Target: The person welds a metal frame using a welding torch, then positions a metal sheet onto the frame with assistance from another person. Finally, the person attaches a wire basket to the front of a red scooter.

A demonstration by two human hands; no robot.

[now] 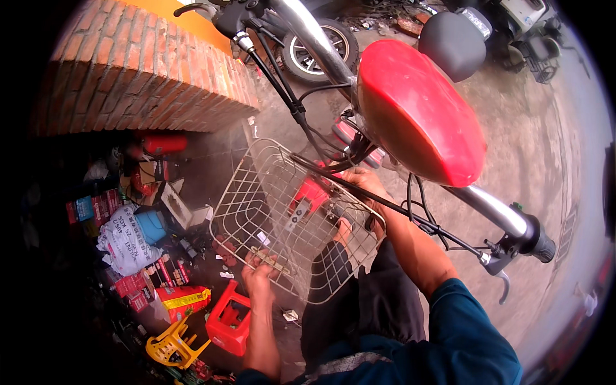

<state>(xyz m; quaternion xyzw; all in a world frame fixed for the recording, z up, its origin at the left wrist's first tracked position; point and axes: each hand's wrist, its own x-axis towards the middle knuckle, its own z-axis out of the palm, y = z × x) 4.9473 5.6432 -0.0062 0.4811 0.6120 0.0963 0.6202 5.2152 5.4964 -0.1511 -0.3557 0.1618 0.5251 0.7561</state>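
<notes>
A pale wire basket [239, 218] hangs tilted at the front of a two-wheeler, below its red headlight housing [417, 109]. My left hand [258, 274] grips the basket's lower left side, its fingers curled about the wires. At the basket's upper right edge, behind black cables [378, 200], is my right hand [364, 181]. Its fingers are curled close to the steering stem; what they hold, if anything, is hidden. Through the mesh show a small metal bracket plate [295, 217] and a red part [313, 194] of the vehicle.
Chrome handlebars [494, 208] cross above my right arm, with a brake lever [505, 287]. A brick wall [154, 70] stands at the upper left. On the left are a red stool [221, 324], a yellow chair [172, 346], a white sack [125, 240] and boxes. Another wheel [319, 52] is beyond.
</notes>
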